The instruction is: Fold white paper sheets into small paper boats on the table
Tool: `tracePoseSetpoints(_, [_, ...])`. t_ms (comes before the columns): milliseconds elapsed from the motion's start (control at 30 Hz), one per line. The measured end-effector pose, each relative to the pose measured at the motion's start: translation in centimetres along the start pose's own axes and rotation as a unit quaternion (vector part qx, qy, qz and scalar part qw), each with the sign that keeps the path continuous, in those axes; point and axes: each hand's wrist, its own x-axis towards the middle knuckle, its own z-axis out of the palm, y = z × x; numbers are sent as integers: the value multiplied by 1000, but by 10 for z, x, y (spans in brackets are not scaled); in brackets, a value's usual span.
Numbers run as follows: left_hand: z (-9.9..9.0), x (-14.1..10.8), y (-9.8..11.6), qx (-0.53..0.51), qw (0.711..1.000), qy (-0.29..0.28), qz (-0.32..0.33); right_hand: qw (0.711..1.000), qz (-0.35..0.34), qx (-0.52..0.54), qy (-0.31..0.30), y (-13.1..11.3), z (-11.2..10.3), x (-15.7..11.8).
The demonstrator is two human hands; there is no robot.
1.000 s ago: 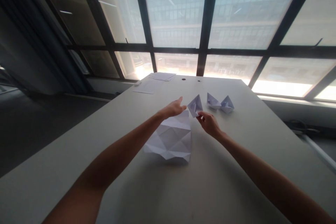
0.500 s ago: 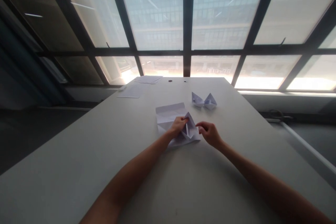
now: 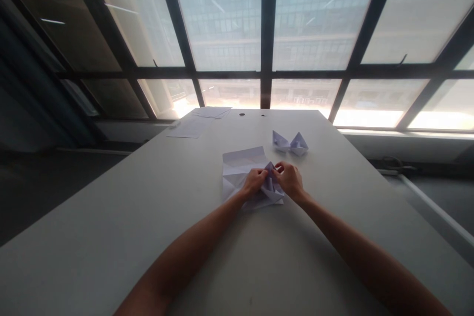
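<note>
A white folded paper (image 3: 273, 191) with a raised peak lies over a creased white sheet (image 3: 240, 160) on the table. My left hand (image 3: 255, 181) pinches the left side of the folded paper near its peak. On the other side, my right hand (image 3: 289, 177) is closed with its fingertips on the paper's upper right edge. Parts of the folds are hidden behind the fingers. Just beyond my hands stand two pointed folded paper shapes, a left one (image 3: 280, 142) and a right one (image 3: 299, 144), side by side.
The long white table (image 3: 148, 217) reaches towards the windows. Several flat sheets of paper (image 3: 187, 128) lie at its far left. Two small dark spots are near the far edge. A pale pipe (image 3: 437, 207) runs along the floor at the right.
My right hand has moved left and now grips the edge of the folded paper, which it stood beside before. The camera view has shifted slightly.
</note>
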Motion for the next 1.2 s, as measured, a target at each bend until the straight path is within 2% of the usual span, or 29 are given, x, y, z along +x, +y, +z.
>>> tracePoseSetpoints(167, [2,-1,2,2,1000,8,-1,999,-32,-5,22,-5,0,-6])
tracePoseSetpoints(300, [3,-3,4,9,1000,-2,18,1000,-18,5,18,-8,5,-4])
tracePoseSetpoints(433, [4,-1,0,7,999,-16,28,995,-3,100,8,-1,6,5])
tracePoseSetpoints(500, [3,0,-3,-6,1000,-16,23,981,20,194,1,4,1,9])
tracePoseSetpoints(567, [2,1,-5,-22,999,-25,14,952,77,294,-16,11,-8,14])
tracePoseSetpoints(667, [-2,1,-4,-67,996,-50,6,884,179,426,-69,25,-23,21])
tracePoseSetpoints(733, [-4,0,-3,-118,991,-59,-5,847,223,476,-80,37,-31,25])
tracePoseSetpoints(800, [-4,-2,0,-168,984,-62,-17,838,252,478,-83,49,-34,27])
tracePoseSetpoints(867, [-2,-3,2,-200,977,-65,-16,845,268,456,-83,57,-33,25])
tracePoseSetpoints(933, [2,-3,3,-205,977,-56,2,853,275,440,-64,59,-30,19])
tracePoseSetpoints(1000, [4,-3,3,-171,985,-19,34,855,266,442,-52,56,-29,10])
tracePoseSetpoints(1033, [4,-3,3,-143,988,10,52,853,258,449,-68,53,-30,5])
tracePoseSetpoints(1100, [4,-2,2,-88,991,62,86,835,252,463,-157,48,-34,-4])
tracePoseSetpoints(1167, [3,-2,1,-63,989,87,106,814,257,463,-237,47,-37,-10])
tracePoseSetpoints(1200, [3,-2,0,-66,988,90,110,809,260,460,-257,49,-38,-12])
